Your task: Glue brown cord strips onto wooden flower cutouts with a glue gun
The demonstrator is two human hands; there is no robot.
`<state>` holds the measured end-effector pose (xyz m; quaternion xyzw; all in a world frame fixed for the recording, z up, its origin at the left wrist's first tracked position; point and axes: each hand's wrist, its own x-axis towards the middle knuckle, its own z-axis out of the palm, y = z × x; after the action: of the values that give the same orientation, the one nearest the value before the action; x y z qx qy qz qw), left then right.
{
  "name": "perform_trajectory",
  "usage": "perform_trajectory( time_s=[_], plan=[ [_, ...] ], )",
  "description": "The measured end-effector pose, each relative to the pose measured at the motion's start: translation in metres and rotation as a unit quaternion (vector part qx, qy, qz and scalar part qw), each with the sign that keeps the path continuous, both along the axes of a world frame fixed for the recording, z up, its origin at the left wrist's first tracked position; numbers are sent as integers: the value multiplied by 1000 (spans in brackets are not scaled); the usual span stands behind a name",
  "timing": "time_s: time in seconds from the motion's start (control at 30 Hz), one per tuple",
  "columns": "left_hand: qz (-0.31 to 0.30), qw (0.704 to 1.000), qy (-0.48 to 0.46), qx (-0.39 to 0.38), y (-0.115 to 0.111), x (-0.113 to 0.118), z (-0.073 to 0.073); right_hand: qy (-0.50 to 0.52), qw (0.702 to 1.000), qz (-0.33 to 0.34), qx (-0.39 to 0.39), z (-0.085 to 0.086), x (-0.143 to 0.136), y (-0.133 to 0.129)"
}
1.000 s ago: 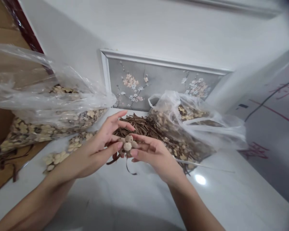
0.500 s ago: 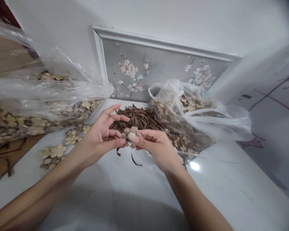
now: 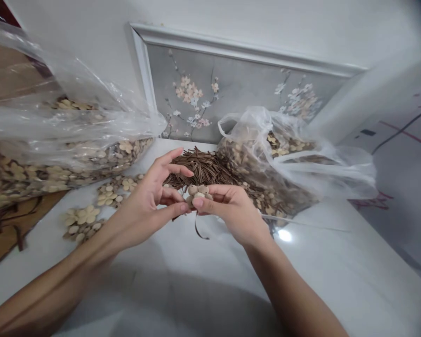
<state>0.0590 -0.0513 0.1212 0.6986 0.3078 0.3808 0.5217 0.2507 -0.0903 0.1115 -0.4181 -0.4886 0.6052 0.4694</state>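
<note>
Between my hands is a small beige flower-shaped piece with rounded petals. My right hand pinches it from the right, thumb on its face and fingers behind. My left hand grips its left edge between thumb and a bent finger, while two other fingers are raised and apart. A thin, dark, curved strip hangs below the flower; where it joins is hidden. Just behind my hands lies a heap of thin brown sticks.
Flower pieces and small discs lie left on the white table. A clear plastic bag of flower pieces stands far left. Another plastic bag sits right of the sticks. A framed flower picture stands behind.
The whole view has tilted slightly, so the background sits a little higher. Both hands keep hold of the flower piece, whose angle has changed slightly.
</note>
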Motion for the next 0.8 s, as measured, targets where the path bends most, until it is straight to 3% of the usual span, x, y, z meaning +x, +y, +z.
perform_trajectory(
  time_s=[0.13, 0.43, 0.57, 0.67, 0.73, 0.8],
  plan=[
    [-1, 1000, 14, 0, 4, -5, 4, 0, 999, -49, 3, -1, 3, 1],
    [71, 995, 61, 47, 7, -26, 16, -7, 992, -120, 30, 4, 2, 0],
    [119, 989, 59, 72, 5, -28, 22, -81, 975, -181, 96, 13, 9, -4],
    [182, 977, 56, 96, -1, -24, 27, -228, 908, -304, 175, 21, 39, -6],
    [227, 966, 73, 95, -4, -23, 28, -379, 832, -362, 182, 26, 67, -8],
    [219, 971, 87, 51, 0, -30, 27, -513, 753, -379, 165, 31, 90, -14]
  ],
)
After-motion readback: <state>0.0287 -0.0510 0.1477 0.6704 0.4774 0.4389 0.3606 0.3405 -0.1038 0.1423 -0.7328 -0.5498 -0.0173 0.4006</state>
